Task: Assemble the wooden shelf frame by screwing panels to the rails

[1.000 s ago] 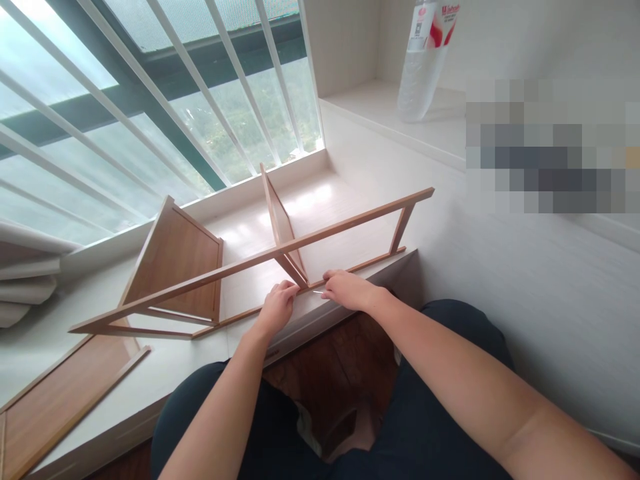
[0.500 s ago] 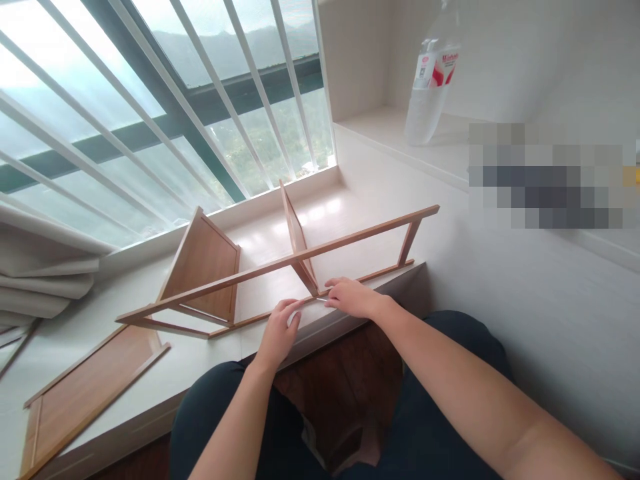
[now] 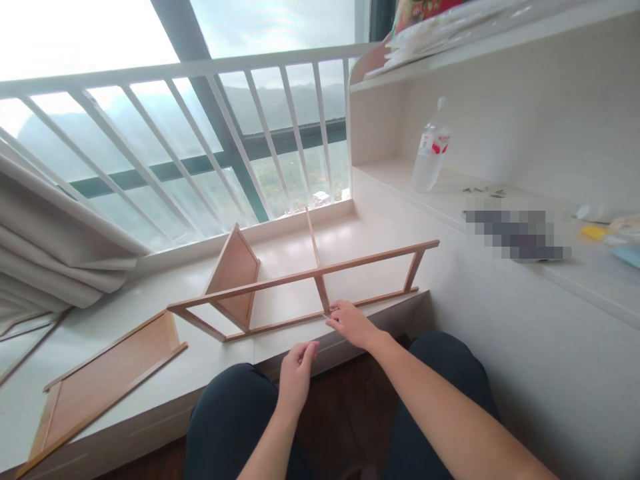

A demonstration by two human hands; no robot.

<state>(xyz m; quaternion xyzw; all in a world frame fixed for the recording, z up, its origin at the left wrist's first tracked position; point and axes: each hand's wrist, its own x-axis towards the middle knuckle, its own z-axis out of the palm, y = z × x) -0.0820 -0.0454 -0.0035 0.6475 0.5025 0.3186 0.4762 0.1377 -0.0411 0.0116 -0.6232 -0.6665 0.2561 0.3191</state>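
A wooden frame (image 3: 280,285) with two long rails and crosspieces stands on the white ledge. My right hand (image 3: 353,325) is at its lower rail, beside the foot of the middle crosspiece (image 3: 321,293). Its fingers are pinched on a thin pale rod (image 3: 327,317), whose kind is too small to tell. Lower and to the left, my left hand (image 3: 296,373) is apart from the frame over the ledge's front edge. Its fingers are curled with the tips together; what they hold, if anything, cannot be made out. A wooden panel (image 3: 233,280) stands upright at the frame's left part.
Another wooden panel (image 3: 115,367) lies on the ledge (image 3: 200,363) at left. A water bottle (image 3: 433,157) and small metal pieces (image 3: 483,191) stand and lie on the right shelf (image 3: 385,175), near a blurred dark item (image 3: 517,230). Behind are white railings (image 3: 193,123) and a curtain (image 3: 60,233).
My left hand has drawn back from the lower rail towards me, and its fingers have closed. My right hand stays by the middle crosspiece. The view has tilted up, showing more railing and shelf.
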